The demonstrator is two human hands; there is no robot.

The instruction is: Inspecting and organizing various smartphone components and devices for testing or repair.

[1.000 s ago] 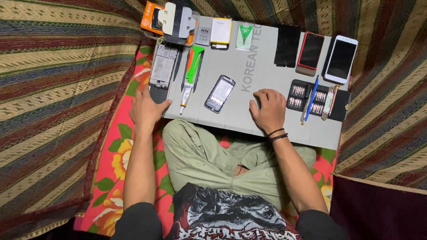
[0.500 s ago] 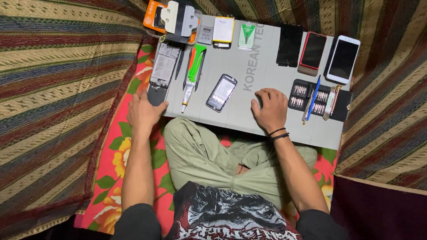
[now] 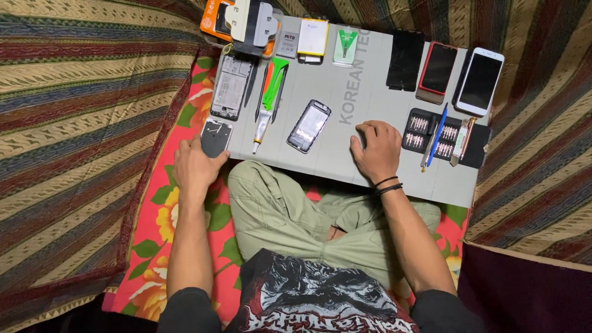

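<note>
A grey work mat (image 3: 364, 105) lies across my lap. My left hand (image 3: 196, 165) rests at the mat's near left corner, fingers touching a small dark phone back part (image 3: 216, 137). My right hand (image 3: 376, 150) lies flat on the mat's front edge, holding nothing. Between the hands sits an opened phone body (image 3: 308, 126), with a glue tube (image 3: 261, 126) and a green pry tool (image 3: 271, 91) beside it. A bare phone frame (image 3: 232, 86) lies above my left hand. Just right of my right hand sits a black screwdriver bit case (image 3: 445, 137) with a blue pen across it.
Along the mat's far edge are an orange box with white parts (image 3: 243, 21), a yellow-topped battery (image 3: 312, 39), a green packet (image 3: 345, 48), a black panel (image 3: 404, 60), a red phone (image 3: 438, 69) and a white phone (image 3: 480, 81). Striped cloth and a floral cushion (image 3: 157, 203) surround me.
The left hand has shifted slightly toward the small dark part. The right hand stays flat on the mat.
</note>
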